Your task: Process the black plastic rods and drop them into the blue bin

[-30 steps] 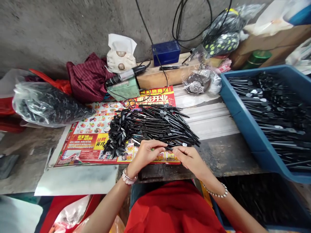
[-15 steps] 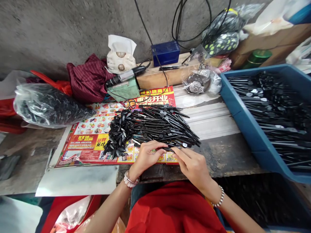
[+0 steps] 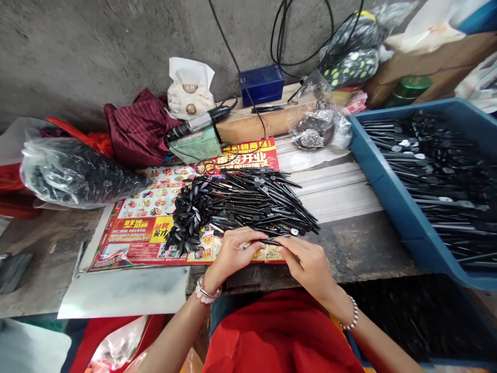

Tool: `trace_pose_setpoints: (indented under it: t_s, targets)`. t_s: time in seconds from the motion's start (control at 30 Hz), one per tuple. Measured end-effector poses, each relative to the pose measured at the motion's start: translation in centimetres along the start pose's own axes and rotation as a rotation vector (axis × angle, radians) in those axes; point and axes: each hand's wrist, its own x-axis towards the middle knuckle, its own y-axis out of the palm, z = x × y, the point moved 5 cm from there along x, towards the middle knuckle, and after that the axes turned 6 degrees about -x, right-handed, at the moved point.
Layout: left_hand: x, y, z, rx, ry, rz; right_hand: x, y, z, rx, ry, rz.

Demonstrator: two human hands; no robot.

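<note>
Black pc point(image 3: 271, 242) btwn both hands point(image 3: 234, 253) point(image 3: 310, 263)

Thin pcs point(image 3: 248, 199) are blk, bin point(image 3: 402, 207) blue, cloth point(image 3: 137, 129) maroon w/ pale stripes, flyer point(image 3: 130, 235) red/ylw.

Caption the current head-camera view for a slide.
Left hand and right hand meet at a slim black piece before heaped black rods on printed flyers, a blue bin to the right.

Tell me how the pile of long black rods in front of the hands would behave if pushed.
The pile of long black rods would probably splay rather than move as one block, since the rods overlap at differing angles with no band visible around them. Single rods look fairly stiff, lying mostly straight. They may be slippery, judging by their glossy highlights.
</note>
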Motion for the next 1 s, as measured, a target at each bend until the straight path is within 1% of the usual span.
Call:
trace_pose_setpoints:
  t_s: [0.1, 0.13, 0.2, 0.3, 0.37, 0.47, 0.53, 0.6, 0.67, 0.7, 0.73, 0.8, 0.87, 0.9, 0.93, 1.0]
  targets:
    - [0.0, 0.0, -0.2, 0.017, 0.023, -0.014, 0.2, 0.0, -0.5, 0.164, 0.106, 0.074]
    - [0.1, 0.0, -0.2, 0.019, 0.025, -0.014, 0.2, 0.0, -0.7, 0.247, 0.169, 0.095]
    - [0.2, 0.0, -0.3, 0.013, 0.026, -0.015, -0.1, 0.0, -1.5, 0.483, 0.348, 0.108]
    - [0.4, 0.1, -0.5, -0.011, 0.009, -0.014, -1.3, 0.4, -2.5, 0.931, 0.638, 0.073]
    - [0.6, 0.3, -0.9, -0.030, 0.014, -0.002, -2.1, 0.9, -2.8, 1.182, 0.775, 0.049]
    - [1.0, 0.9, -1.8, -0.091, 0.014, 0.079, -3.2, 1.1, -3.2, 1.416, 0.899, 0.013]
    - [1.1, 1.3, -2.1, -0.148, -0.022, 0.147, -3.9, 0.1, -4.0, 1.470, 0.919, -0.053]
    - [1.3, 1.2, -2.1, -0.172, -0.058, 0.170, -5.1, -2.1, -5.3, 1.449, 0.897, -0.156]
    - [1.3, 0.8, -1.8, -0.138, -0.065, 0.162, -7.3, -5.3, -7.2, 1.377, 0.872, -0.240]
    - [1.3, 0.6, -1.6, -0.107, -0.059, 0.158, -8.8, -7.2, -8.3, 1.327, 0.870, -0.280]
    - [1.2, 0.4, -1.3, -0.072, -0.049, 0.157, -10.7, -9.1, -9.5, 1.269, 0.881, -0.316]
    - [1.0, -0.1, -0.6, -0.007, -0.025, 0.150, -15.3, -12.8, -12.2, 1.110, 0.934, -0.420]
    - [0.9, -0.4, 0.0, 0.039, -0.009, 0.138, -20.3, -15.8, -15.2, 0.869, 1.014, -0.470]
    - [0.8, -0.6, 0.3, 0.056, -0.010, 0.136, -22.7, -16.8, -16.7, 0.712, 1.061, -0.452]
    - [0.7, -0.7, 0.5, 0.072, -0.016, 0.136, -24.9, -17.4, -18.2, 0.518, 1.112, -0.393]
    - [0.5, -1.0, 0.9, 0.112, -0.034, 0.132, -28.3, -17.8, -21.2, 0.044, 1.203, -0.171]
